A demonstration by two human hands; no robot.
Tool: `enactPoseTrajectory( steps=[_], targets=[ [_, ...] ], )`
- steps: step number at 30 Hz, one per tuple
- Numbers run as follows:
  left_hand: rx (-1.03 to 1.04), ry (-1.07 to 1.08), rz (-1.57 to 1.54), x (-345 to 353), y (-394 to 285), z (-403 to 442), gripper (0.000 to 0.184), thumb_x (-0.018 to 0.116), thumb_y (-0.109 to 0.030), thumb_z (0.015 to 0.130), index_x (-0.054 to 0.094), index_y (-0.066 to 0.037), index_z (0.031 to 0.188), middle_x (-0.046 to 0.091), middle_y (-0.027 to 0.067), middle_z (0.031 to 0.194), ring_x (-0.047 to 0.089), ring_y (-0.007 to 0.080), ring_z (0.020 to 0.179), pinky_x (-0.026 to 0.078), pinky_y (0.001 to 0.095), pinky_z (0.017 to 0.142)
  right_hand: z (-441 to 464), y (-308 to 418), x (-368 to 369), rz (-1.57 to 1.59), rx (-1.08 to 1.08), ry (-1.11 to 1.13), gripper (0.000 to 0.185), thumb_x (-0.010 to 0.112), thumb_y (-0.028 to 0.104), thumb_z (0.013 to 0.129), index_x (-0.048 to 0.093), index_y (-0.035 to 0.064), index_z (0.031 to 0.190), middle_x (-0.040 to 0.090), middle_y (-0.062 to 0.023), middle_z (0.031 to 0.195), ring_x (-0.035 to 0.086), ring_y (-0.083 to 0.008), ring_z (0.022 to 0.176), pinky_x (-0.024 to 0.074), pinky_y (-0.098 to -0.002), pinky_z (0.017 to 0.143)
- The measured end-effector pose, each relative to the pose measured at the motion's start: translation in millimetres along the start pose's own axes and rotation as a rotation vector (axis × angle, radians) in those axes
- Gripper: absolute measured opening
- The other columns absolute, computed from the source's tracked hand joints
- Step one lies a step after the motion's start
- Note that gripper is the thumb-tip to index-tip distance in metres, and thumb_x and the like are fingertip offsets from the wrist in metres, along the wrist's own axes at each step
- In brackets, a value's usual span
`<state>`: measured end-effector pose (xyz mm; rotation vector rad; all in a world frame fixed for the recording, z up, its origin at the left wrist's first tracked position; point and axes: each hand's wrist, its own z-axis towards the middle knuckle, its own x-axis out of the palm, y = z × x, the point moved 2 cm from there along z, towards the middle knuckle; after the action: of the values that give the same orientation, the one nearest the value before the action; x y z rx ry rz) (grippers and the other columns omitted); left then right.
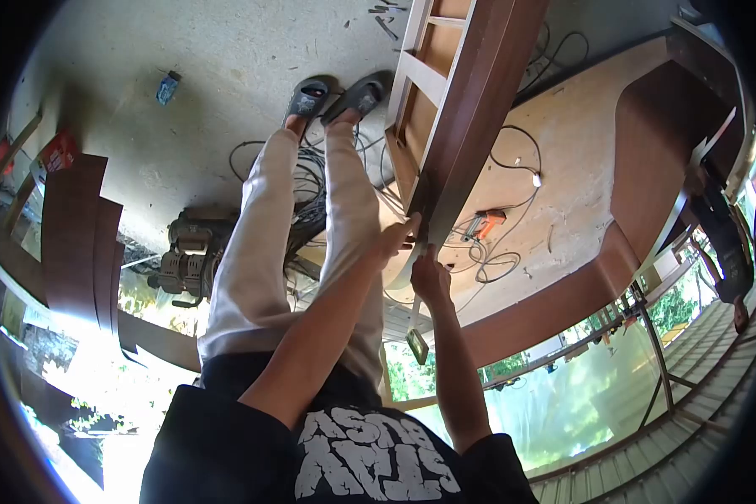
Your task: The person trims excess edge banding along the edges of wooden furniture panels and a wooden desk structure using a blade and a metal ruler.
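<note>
A long brown beam-like panel (470,109) with a pale wooden frame (422,80) on one side slants down from the top, its near end at my hands. My left hand (395,238) is closed at that end, fingertips against the edge; whether it pinches anything is hidden. My right hand (431,275) is a fist just beside it, around a thin pale strip. Below the fist hangs a small yellow-green and grey body on that strip, which looks like a tape measure (417,345).
An orange tool (485,223) and loose cables (500,265) lie on a plywood-coloured surface (563,185). Curved brown panels (664,126) stand right, more panels (71,235) left. A compressor-like machine (195,256) is beside my legs. Another person (721,239) is far right.
</note>
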<state>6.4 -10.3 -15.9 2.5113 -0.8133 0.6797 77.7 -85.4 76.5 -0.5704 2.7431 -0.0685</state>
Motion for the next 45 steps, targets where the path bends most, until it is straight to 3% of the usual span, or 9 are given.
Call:
enactPoseTrajectory(
  steps=[4, 8, 11, 21, 27, 32, 38, 41, 45],
  targets=[
    [0.256, -0.018, 0.171, 31, -28, -20, 0.082, 0.058, -0.066, 0.071, 0.049, 0.002, 0.117, 0.055, 0.0105, 0.114, 0.051, 0.0224, 0.1, 0.031, 0.0396, 0.094, -8, -5, 11, 0.017, -0.042, -0.085, 0.026, 0.038, 0.022, 0.091, 0.028, 0.0047, 0.107, 0.059, -0.0291, 0.071, 0.057, -0.0467, 0.068, 0.0445, -0.0536, 0.058],
    [0.109, -0.066, -0.021, 29, -28, -3, 0.06, 0.077, -0.047, 0.063, 0.061, 0.0, 0.097, 0.061, 0.0082, 0.089, 0.056, 0.0177, 0.082, 0.041, 0.0311, 0.071, 6, 2, 14, 0.019, -0.029, -0.082, 0.025, 0.038, 0.02, 0.089, 0.028, 0.0039, 0.105, 0.058, -0.0298, 0.071, 0.057, -0.0477, 0.069, 0.0429, -0.0567, 0.06],
    [0.048, -0.183, 0.025, 19, -8, 26, 0.045, 0.079, -0.043, 0.062, 0.063, -0.005, 0.081, 0.056, 0.0017, 0.069, 0.05, 0.0121, 0.062, 0.037, 0.0275, 0.054, 9, 5, 15, 0.029, -0.044, -0.086, 0.026, 0.038, 0.018, 0.088, 0.029, 0.002, 0.106, 0.059, -0.0296, 0.073, 0.057, -0.0476, 0.07, 0.0428, -0.0568, 0.061],
    [0.137, -0.304, -0.008, 16, -1, 22, 0.046, 0.081, -0.042, 0.058, 0.059, -0.002, 0.068, 0.053, 0.0015, 0.059, 0.046, 0.0101, 0.046, 0.034, 0.0254, 0.041, 17, -3, 31, 0.121, -0.167, -0.18, 0.028, 0.041, 0.02, 0.086, 0.031, 0.0031, 0.107, 0.061, -0.0255, 0.072, 0.059, -0.0445, 0.065, 0.0443, -0.0544, 0.055],
    [0.124, -0.354, -0.024, 13, 13, 27, 0.052, 0.084, -0.043, 0.054, 0.062, 0.0, 0.071, 0.06, 0.0061, 0.071, 0.055, 0.0126, 0.056, 0.045, 0.0269, 0.051, 19, -3, 35, 0.151, -0.171, -0.15, 0.035, 0.027, 0.034, 0.092, 0.033, 0.003, 0.108, 0.061, -0.0279, 0.082, 0.057, -0.0476, 0.075, 0.0453, -0.055, 0.064],
    [0.168, -0.335, 0.017, 12, 2, 23, 0.058, 0.082, -0.042, 0.057, 0.064, 0.006, 0.085, 0.064, 0.0099, 0.08, 0.059, 0.0153, 0.064, 0.047, 0.027, 0.058, 23, -2, 37, 0.052, -0.238, -0.336, 0.018, 0.036, 0.018, 0.089, 0.038, 0.0021, 0.098, 0.061, -0.0198, 0.063, 0.06, -0.0387, 0.059, 0.0472, -0.0505, 0.051],
    [0.354, 0.046, -0.147, -12, 29, 21, 0.042, 0.062, -0.034, 0.084, 0.056, 0.001, 0.105, 0.062, 0.0075, 0.088, 0.061, 0.0154, 0.079, 0.05, 0.029, 0.073, -22, -22, 38, 0.084, -0.281, -0.2, 0.028, 0.044, 0.019, 0.086, 0.033, 0.0023, 0.105, 0.059, -0.0203, 0.057, 0.058, -0.0395, 0.053, 0.0437, -0.0496, 0.046],
    [0.387, -0.033, -0.122, -7, 32, 11, 0.037, 0.063, -0.028, 0.084, 0.059, 0.002, 0.104, 0.063, 0.0068, 0.083, 0.059, 0.0117, 0.071, 0.047, 0.0247, 0.067, -55, -46, 55, 0.285, -0.198, -0.252, 0.024, 0.043, 0.017, 0.088, 0.031, 0.0037, 0.105, 0.054, -0.0212, 0.053, 0.055, -0.0421, 0.05, 0.0421, -0.0518, 0.046],
    [0.492, -0.232, 0.091, -13, 40, 14, 0.026, 0.065, -0.013, 0.079, 0.06, 0.002, 0.1, 0.064, 0.008, 0.078, 0.06, 0.0141, 0.07, 0.049, 0.0259, 0.069, -65, -71, 73, 0.84, 0.047, -0.188, 0.017, 0.039, 0.01, 0.089, 0.03, 0.0019, 0.101, 0.061, -0.0165, 0.064, 0.061, -0.0248, 0.05, 0.0481, -0.0344, 0.045]
  ],
)
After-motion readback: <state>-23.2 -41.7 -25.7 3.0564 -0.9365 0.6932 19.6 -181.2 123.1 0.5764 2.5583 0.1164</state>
